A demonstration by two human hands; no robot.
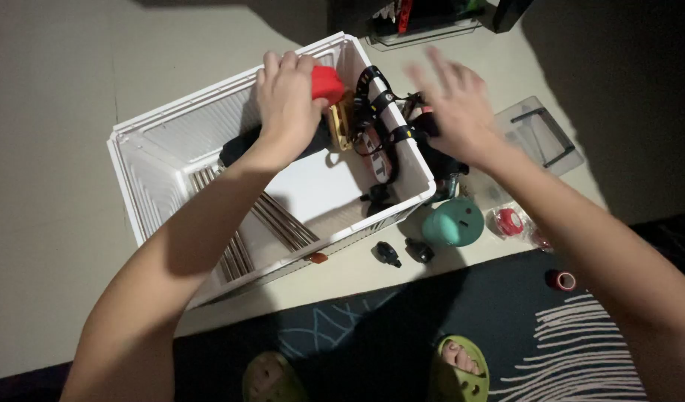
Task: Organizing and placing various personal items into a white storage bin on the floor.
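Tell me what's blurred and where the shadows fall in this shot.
Head view: the right hand is motion-blurred; the left hand on the red thing is sharp; dim light, dark corners, arm shadows across the white crate.

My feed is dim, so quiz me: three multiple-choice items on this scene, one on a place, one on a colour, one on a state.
1. Where does the teal cup lie?
A. inside the white bin
B. on the floor beside the white bin
C. on the dark rug

2. What colour is the thing under the left hand?
A. red
B. blue
C. yellow

3. How is the right hand?
A. closed on a strap
B. flat on the floor
C. open, fingers spread

Answers: 1 B, the cup rests on pale floor by the bin's corner. 2 A, the red thing shows beside the fingers. 3 C, the fingers are splayed and blurred above the bin's edge.
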